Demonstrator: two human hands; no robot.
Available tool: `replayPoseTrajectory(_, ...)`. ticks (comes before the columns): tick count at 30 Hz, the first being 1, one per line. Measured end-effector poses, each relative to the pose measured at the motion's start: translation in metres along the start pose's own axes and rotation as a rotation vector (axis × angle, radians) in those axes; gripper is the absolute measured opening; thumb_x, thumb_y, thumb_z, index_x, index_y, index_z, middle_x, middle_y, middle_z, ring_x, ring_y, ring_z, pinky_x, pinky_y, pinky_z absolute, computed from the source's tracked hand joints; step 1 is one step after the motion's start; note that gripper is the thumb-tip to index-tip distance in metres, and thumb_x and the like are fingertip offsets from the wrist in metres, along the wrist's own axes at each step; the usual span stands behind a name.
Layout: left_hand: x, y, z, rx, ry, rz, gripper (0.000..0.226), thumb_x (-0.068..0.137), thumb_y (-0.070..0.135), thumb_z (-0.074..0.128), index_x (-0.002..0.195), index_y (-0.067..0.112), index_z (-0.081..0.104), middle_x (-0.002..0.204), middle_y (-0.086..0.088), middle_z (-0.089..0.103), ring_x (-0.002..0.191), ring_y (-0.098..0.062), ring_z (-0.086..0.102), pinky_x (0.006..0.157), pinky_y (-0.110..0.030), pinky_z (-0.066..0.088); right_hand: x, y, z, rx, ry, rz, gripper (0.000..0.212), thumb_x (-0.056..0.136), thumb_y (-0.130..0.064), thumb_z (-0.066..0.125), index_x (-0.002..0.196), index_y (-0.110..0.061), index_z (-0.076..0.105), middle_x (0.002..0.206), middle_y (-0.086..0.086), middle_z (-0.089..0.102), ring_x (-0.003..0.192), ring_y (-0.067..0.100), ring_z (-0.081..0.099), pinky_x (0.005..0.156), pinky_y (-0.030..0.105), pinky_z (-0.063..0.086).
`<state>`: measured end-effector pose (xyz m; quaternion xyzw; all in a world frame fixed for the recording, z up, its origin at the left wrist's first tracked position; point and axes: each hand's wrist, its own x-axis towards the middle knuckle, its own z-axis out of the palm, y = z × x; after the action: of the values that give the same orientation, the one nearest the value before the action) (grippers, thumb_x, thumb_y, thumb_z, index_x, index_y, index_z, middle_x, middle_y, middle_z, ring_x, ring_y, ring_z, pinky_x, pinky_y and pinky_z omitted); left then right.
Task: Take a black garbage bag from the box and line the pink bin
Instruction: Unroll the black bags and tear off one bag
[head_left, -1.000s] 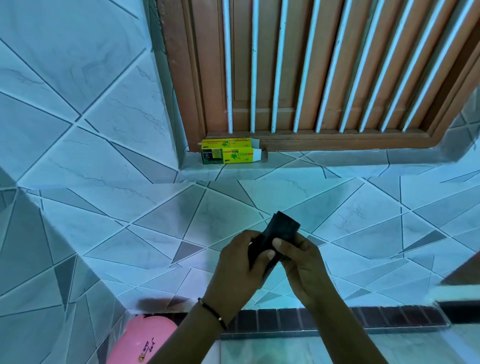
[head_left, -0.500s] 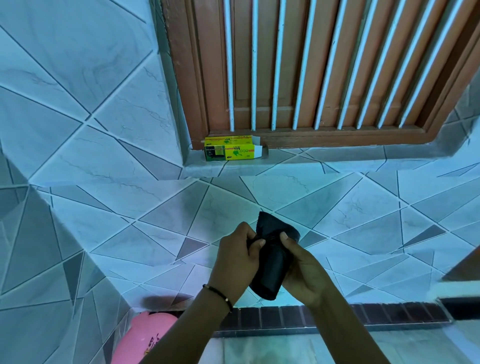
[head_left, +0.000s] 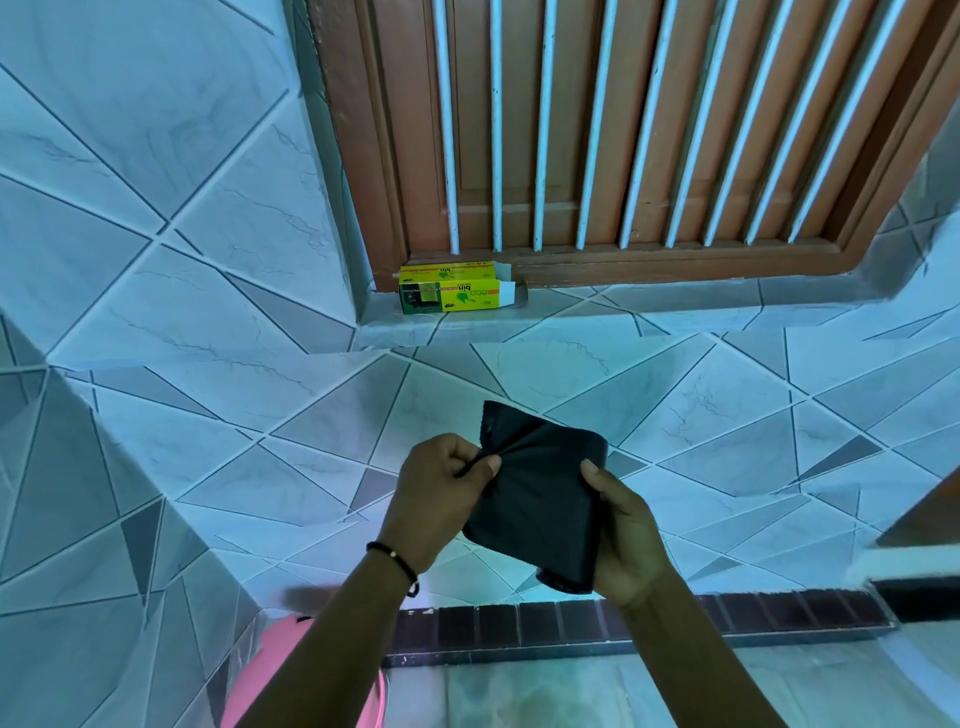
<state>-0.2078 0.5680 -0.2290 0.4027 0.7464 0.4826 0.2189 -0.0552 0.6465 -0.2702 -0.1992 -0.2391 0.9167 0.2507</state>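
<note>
Garbage bag: we hold the black garbage bag (head_left: 540, 499) up in front of the tiled wall (head_left: 156, 322), folded into a flat dark packet, one upper corner sticking up and creases running toward our left grip.
Left hand: our left hand (head_left: 441, 499) pinches the bag's left edge, thumb and curled fingers clamped together on the plastic, which bunches where we squeeze it.
Right hand: our right hand (head_left: 628, 535) grips the bag's right side, thumb across the front face, the other fingers tucked behind the packet where we cannot see them.
Bracelet: a thin black bracelet (head_left: 395, 558) with a pale bead circles our left wrist.
Box: the yellow and green bag box (head_left: 457, 293) lies on its side on the tiled window ledge (head_left: 649, 306), well apart from our hands, tight in the ledge's left corner, its right end flap open.
Window: a brown wooden window frame (head_left: 623, 254) with white vertical bars (head_left: 543, 130) rises straight behind the box.
Pink bin: the pink bin (head_left: 275, 670) peeks in at the bottom left, below our left forearm and partly hidden by it, close against the wall; we cannot see its inside.
Trim: a strip of dark brown tiles (head_left: 519, 623) runs along the base of the wall under our hands.
</note>
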Motion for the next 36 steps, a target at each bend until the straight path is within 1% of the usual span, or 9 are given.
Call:
replayPoseTrajectory(9, 0.002, -0.014, -0.016, -0.198, 0.054, -0.149, 0.019, 0.085, 0.021, 0.064, 0.072, 0.009, 0.058, 0.075, -0.014, 0.064, 0.072, -0.024, 0.057, 0.069, -0.034, 0.045, -0.014, -0.01, -0.021, 0.036, -0.151, -0.029, 0.055, 0.049, -0.028, 0.091, 0.096, -0.007, 0.073, 0.096, 0.014, 0.073, 0.085, 0.031, 0.07, 0.067, 0.042, 0.057)
replayPoseTrajectory(14, 0.002, -0.02, -0.027, -0.255, 0.157, -0.152, 0.018, 0.088, 0.017, 0.059, 0.072, 0.011, 0.054, 0.073, -0.007, 0.059, 0.073, -0.022, 0.054, 0.067, -0.029, 0.045, -0.01, -0.012, -0.014, 0.114, 0.031, -0.144, 0.056, 0.025, -0.04, 0.092, 0.074, -0.019, 0.074, 0.077, 0.006, 0.072, 0.068, 0.027, 0.069, 0.057, 0.037, 0.057)
replayPoseTrajectory(19, 0.001, -0.021, -0.029, -0.276, 0.182, -0.149, 0.012, 0.088, 0.015, 0.059, 0.08, 0.006, 0.058, 0.076, -0.01, 0.063, 0.075, -0.024, 0.058, 0.073, -0.038, 0.049, -0.008, -0.02, -0.011, 0.144, 0.103, -0.183, 0.025, 0.055, -0.038, 0.076, 0.071, -0.019, 0.074, 0.077, 0.008, 0.074, 0.069, 0.031, 0.071, 0.058, 0.042, 0.059)
replayPoseTrajectory(22, 0.006, -0.03, -0.046, -0.272, 0.251, -0.153, 0.009, 0.086, 0.012, 0.061, 0.08, 0.007, 0.06, 0.078, -0.012, 0.064, 0.08, -0.03, 0.061, 0.08, -0.043, 0.052, -0.015, -0.028, -0.012, 0.031, 0.079, -0.124, 0.045, 0.036, -0.03, 0.089, 0.074, -0.014, 0.071, 0.072, 0.007, 0.072, 0.061, 0.029, 0.069, 0.046, 0.033, 0.055)
replayPoseTrajectory(26, 0.006, -0.041, -0.064, 0.13, 0.44, -0.017, 0.009, 0.083, 0.001, 0.059, 0.091, 0.006, 0.059, 0.092, -0.012, 0.065, 0.085, -0.03, 0.062, 0.07, -0.023, 0.043, -0.019, -0.04, -0.008, -0.165, 0.189, -0.093, 0.029, 0.072, -0.025, 0.064, 0.095, -0.007, 0.061, 0.075, 0.012, 0.069, 0.063, 0.028, 0.065, 0.042, 0.03, 0.052)
replayPoseTrajectory(28, 0.001, -0.04, -0.061, 0.286, 0.49, 0.149, 0.029, 0.081, 0.004, 0.061, 0.109, 0.005, 0.054, 0.111, -0.014, 0.06, 0.1, -0.03, 0.058, 0.083, -0.024, 0.042, -0.016, -0.042, -0.008, -0.208, 0.232, -0.096, 0.034, 0.073, -0.023, 0.061, 0.102, -0.005, 0.059, 0.083, 0.014, 0.066, 0.073, 0.029, 0.062, 0.053, 0.03, 0.056)
replayPoseTrajectory(32, -0.018, -0.023, -0.025, 0.421, -0.054, 0.436, 0.098, 0.069, 0.063, 0.058, 0.146, 0.023, 0.012, 0.157, 0.002, 0.015, 0.146, -0.014, 0.007, 0.118, -0.035, 0.005, -0.01, -0.043, 0.007, -0.298, 0.233, -0.05, 0.034, 0.068, -0.025, 0.066, 0.095, -0.005, 0.061, 0.078, 0.012, 0.065, 0.074, 0.028, 0.061, 0.057, 0.03, 0.056)
replayPoseTrajectory(34, -0.027, -0.019, 0.004, 0.682, -0.26, 0.482, 0.119, 0.063, 0.076, 0.054, 0.142, 0.031, -0.024, 0.155, 0.009, -0.022, 0.142, -0.01, -0.025, 0.116, -0.037, -0.016, -0.009, -0.043, 0.017, -0.284, 0.194, -0.032, 0.028, 0.071, -0.026, 0.065, 0.091, -0.006, 0.062, 0.073, 0.011, 0.064, 0.072, 0.027, 0.06, 0.056, 0.029, 0.057)
replayPoseTrajectory(36, -0.031, -0.024, 0.029, 0.708, -0.303, 0.417, 0.12, 0.068, 0.073, 0.055, 0.137, 0.026, -0.032, 0.151, 0.009, -0.03, 0.139, -0.009, -0.028, 0.116, -0.038, -0.017, -0.007, -0.041, 0.023, -0.262, 0.177, -0.024, 0.03, 0.071, -0.027, 0.065, 0.093, -0.006, 0.064, 0.074, 0.011, 0.066, 0.076, 0.029, 0.061, 0.063, 0.034, 0.057)
